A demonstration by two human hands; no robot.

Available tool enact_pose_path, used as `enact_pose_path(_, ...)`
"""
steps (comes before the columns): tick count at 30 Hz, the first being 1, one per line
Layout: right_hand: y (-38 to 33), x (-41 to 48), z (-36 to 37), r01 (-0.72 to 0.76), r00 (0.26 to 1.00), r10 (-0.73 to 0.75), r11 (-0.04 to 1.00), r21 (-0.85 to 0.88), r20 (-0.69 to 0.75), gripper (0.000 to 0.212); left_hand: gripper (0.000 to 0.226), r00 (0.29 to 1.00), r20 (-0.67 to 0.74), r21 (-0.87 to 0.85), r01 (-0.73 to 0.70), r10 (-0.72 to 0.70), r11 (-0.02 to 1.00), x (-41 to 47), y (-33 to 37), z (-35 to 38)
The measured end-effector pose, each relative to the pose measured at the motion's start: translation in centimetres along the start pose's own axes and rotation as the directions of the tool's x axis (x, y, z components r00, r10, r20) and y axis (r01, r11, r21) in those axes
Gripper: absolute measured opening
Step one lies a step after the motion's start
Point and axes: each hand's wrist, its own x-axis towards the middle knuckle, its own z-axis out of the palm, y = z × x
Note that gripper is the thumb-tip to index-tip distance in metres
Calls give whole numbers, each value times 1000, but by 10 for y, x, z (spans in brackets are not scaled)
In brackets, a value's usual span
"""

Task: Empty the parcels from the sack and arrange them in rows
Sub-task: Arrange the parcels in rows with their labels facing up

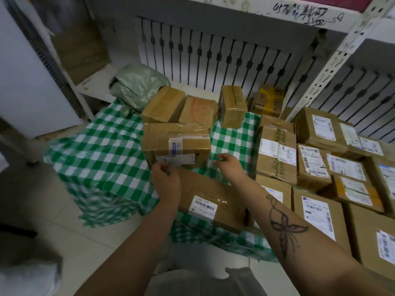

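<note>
A green-and-white checked sack (102, 159) lies spread flat on the floor. On it stand several brown cardboard parcels. A long labelled parcel (211, 201) lies nearest me. Behind it sits a taped parcel (177, 142) with a loose label on its front. My left hand (165, 179) reaches to that parcel's lower front edge, fingers curled by the label. My right hand (229, 165) hovers over the sack just right of the same parcel, fingers bent, holding nothing. Three more parcels (198, 107) stand behind.
Rows of labelled parcels (320, 167) fill the floor at the right. A crumpled grey-green bag (136, 86) lies at the back left. White shelving uprights (333, 60) and a barred white panel (213, 56) stand behind. Tiled floor (70, 221) lies to the left.
</note>
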Motion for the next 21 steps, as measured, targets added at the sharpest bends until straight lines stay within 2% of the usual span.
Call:
enact_pose_path(2,-13,4,10,-9,999,11,999,34,-47,51,12,996,-87,-15,-29,28,999,14,6,-9)
enact_pose_path(6,-36,16,27,-27,995,37,994,110,-88,62,32,982,-182,31,-52,57,998,52,17,-27)
enact_pose_path(7,-41,20,30,-36,995,49,990,137,-90,64,43,987,-158,33,-32,36,999,62,19,-31)
enact_pose_path(9,-48,26,36,-66,993,85,976,207,-83,65,60,998,-21,-10,53,-53,999,80,21,-36)
enact_pose_path(11,-52,29,41,-101,990,123,960,263,-68,57,56,979,149,-44,145,-137,988,93,21,-36)
enact_pose_path(13,-55,30,45,-123,987,149,945,302,-62,48,47,957,236,-41,183,-168,982,100,22,-36)
enact_pose_path(17,-53,30,48,-131,981,172,932,338,-93,44,42,939,259,-136,269,-228,954,98,25,-33)
enact_pose_path(21,-49,30,38,-131,955,219,916,380,-199,43,36,965,212,-166,191,-154,967,88,35,-27)
